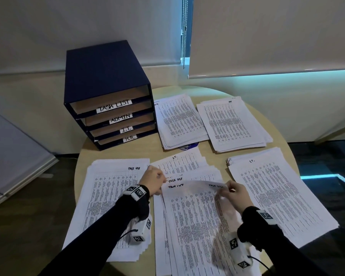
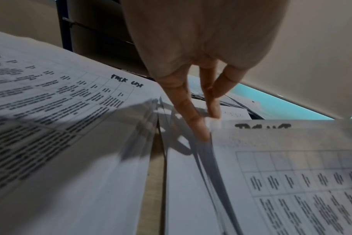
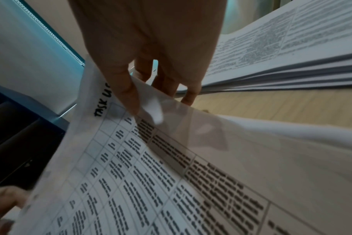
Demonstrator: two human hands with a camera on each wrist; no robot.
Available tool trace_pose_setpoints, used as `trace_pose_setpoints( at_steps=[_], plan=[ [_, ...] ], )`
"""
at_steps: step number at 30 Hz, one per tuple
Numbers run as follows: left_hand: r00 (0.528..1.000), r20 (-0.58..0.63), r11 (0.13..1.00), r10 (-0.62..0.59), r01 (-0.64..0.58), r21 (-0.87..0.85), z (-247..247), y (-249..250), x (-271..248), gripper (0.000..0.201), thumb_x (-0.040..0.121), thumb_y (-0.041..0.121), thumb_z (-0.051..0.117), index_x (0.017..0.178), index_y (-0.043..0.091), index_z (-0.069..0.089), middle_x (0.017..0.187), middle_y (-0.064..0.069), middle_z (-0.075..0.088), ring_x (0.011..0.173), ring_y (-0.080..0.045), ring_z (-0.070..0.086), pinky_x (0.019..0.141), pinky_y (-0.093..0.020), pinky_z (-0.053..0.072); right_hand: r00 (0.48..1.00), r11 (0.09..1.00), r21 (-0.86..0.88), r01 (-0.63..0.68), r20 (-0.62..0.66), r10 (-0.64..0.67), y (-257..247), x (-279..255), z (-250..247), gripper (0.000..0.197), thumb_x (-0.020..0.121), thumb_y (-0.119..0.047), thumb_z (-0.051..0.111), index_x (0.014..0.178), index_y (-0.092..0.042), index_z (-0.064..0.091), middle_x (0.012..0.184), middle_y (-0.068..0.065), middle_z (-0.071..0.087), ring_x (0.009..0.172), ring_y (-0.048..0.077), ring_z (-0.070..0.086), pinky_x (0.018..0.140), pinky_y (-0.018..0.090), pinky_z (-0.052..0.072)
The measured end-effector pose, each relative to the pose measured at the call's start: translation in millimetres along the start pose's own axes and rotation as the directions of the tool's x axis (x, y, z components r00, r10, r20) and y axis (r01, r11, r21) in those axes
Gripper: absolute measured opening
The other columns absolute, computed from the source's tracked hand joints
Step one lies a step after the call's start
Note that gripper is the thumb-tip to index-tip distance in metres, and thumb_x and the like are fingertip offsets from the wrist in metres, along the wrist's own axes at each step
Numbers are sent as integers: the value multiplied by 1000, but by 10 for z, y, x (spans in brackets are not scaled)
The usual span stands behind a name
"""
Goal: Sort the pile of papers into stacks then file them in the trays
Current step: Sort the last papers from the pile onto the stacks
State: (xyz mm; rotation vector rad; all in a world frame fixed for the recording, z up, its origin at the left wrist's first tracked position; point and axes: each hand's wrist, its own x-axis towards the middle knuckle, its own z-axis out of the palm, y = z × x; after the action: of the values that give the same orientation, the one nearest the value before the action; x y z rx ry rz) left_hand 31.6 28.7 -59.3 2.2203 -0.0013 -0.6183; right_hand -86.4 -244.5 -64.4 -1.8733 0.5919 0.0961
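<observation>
Both hands lift one "TASK LIST" sheet [image 1: 195, 198] off the middle pile [image 1: 187, 168] at the worktop's [image 1: 116, 269] 6 o'clock: left hand [image 1: 152, 181] and right hand [image 1: 237, 193] fingers pinching its top corners.

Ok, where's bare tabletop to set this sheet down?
Bare table shows between the tray unit and the Task List stack, and in a wedge between the centre pile and the I.T. stack. Farther back is crowded: the far-left stack and far-right stack nearly touch.
</observation>
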Motion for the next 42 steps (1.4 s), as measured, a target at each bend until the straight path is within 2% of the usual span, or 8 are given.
trace_pose_setpoints(
  at_steps=[8,14,18,21,26,31,37,42],
  plan=[
    [1000,-8,998,12,-11,54,44,-32,48,17,90,-1,54,87,14,61,104,-3,39,66,-24,57,47,-25,49,994,983,148,-109,30,106,5,51,29,49,74,16,64,109,-12,44,97,9,60,87,22,57,77,36,50],
    [998,-8,986,65,-63,155,41,14,40,16,88,5,60,99,15,56,97,1,40,70,-21,55,51,-25,48,990,989,100,-111,97,102,18,54,51,38,77,16,57,101,-14,60,100,12,65,100,30,58,95,47,46],
    [987,-4,916,161,-148,374,3,57,22,23,86,11,60,103,21,48,101,3,52,92,-17,54,76,-26,42,994,993,99,-61,99,51,-62,21,74,31,76,20,53,79,-10,59,83,12,63,85,26,57,78,36,47],
    [969,6,863,249,-225,453,19,66,-1,21,87,8,56,95,25,47,103,5,44,91,-15,55,77,-30,47,995,997,78,-3,100,-5,-97,12,73,30,74,21,51,68,-8,51,67,5,54,75,20,49,64,28,37],
    [957,60,810,283,-272,519,52,64,-3,11,94,16,55,103,21,59,100,5,40,90,-11,52,75,-25,44,992,997,65,29,121,-36,-93,56,68,40,76,19,53,73,-20,55,72,-5,57,74,12,49,64,25,35],
    [975,63,839,215,-217,499,39,73,14,15,89,21,62,104,19,59,97,5,42,95,-17,55,75,-24,40,992,999,45,12,129,-17,-74,95,90,30,75,18,54,70,-11,55,69,1,57,76,18,50,71,31,36],
    [959,86,866,271,-281,414,8,80,2,9,81,24,72,80,24,62,88,7,52,84,-11,49,69,-26,36,992,996,86,-11,128,0,-59,76,97,32,76,19,50,63,-8,59,69,9,59,74,21,54,72,31,41],
    [928,213,933,307,-337,122,-26,64,-105,2,82,17,75,82,20,75,87,2,66,77,-10,58,72,-19,44,998,998,5,-59,-34,59,-22,110,92,27,73,2,68,67,-25,67,111,6,47,103,23,48,95,40,41]
  ],
)
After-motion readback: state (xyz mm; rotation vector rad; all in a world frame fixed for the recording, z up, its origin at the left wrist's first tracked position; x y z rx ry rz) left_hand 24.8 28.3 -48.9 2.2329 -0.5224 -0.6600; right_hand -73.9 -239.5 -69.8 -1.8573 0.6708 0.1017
